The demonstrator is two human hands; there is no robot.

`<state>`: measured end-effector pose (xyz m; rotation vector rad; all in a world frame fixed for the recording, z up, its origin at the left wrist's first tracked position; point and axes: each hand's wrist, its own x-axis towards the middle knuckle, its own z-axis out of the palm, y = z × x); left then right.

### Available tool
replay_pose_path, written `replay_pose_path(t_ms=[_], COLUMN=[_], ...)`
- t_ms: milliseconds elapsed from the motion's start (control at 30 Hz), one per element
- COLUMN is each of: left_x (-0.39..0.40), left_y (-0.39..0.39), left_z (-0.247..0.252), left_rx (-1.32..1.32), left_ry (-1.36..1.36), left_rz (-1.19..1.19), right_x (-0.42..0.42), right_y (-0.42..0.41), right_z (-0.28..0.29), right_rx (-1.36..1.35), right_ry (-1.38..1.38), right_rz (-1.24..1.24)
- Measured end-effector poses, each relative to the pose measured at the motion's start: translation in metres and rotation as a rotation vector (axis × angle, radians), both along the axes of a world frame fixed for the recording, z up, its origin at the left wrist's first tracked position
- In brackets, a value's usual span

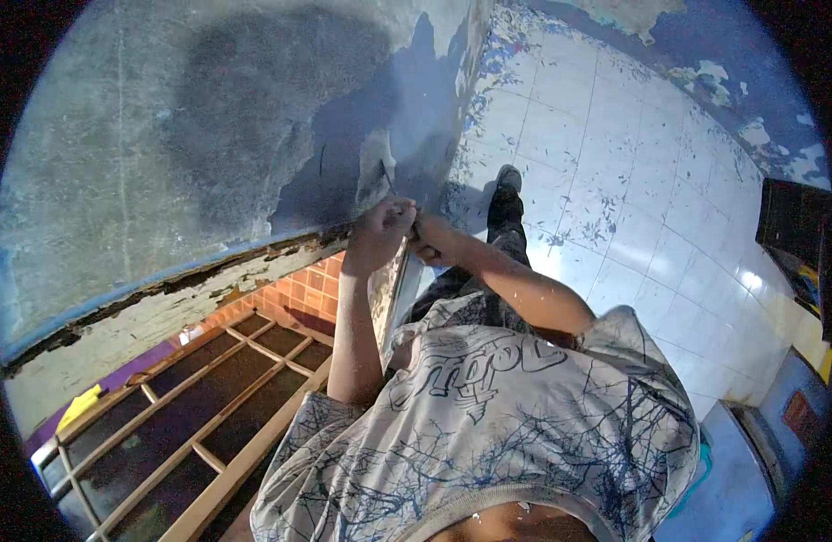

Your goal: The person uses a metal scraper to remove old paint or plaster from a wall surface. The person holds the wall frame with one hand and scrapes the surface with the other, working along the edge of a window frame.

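Note:
My left hand (pixel 382 227) is closed around a thin, dark hand tool (pixel 387 177), perhaps a scraper. Its narrow end points to the peeling wall (pixel 375 152), by a bare pale patch amid blue paint; contact cannot be told. Just right of it and lower, my right hand (pixel 435 238) is curled around a dark part that looks like the same tool's rear end. The fingers partly hide this part. Both hands are near the wall's lower corner, above the edge of an opening with a weathered, flaking frame (pixel 152 308).
A wooden lattice frame (pixel 216 406) stands at lower left, with a yellow cloth (pixel 80 406) near it. Paint flakes litter the white tiled floor (pixel 592 156), where my foot (pixel 509 179) rests. Dark objects (pixel 791 217) and a blue piece of furniture (pixel 724 474) are at the right.

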<state>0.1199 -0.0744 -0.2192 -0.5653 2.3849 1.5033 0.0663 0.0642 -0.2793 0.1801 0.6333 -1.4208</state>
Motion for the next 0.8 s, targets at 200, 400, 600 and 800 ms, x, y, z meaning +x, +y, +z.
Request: replay_pose_path(t_ms=[200,400,600,800], left_x=[-0.001,0.0,0.01,0.019], left_y=[0.012,0.019,0.027,0.025], left_z=[0.006,0.007,0.027,0.015], left_rx=[0.088,0.081,0.114,0.122], left_ry=[0.011,-0.079,-0.084,-0.052], left_rz=[-0.054,-0.063,0.023,0.019], right_x=[-0.009,0.012,0.002,0.001], right_y=[-0.012,-0.022,-0.006,-0.007], right_z=[-0.007,-0.059,-0.013,-0.033], right_rx=[-0.045,-0.418,-0.209,-0.27], right_ry=[0.413,0.932,0.44,0.808], right_rz=[-0.07,-0.366,-0.095,-0.201])
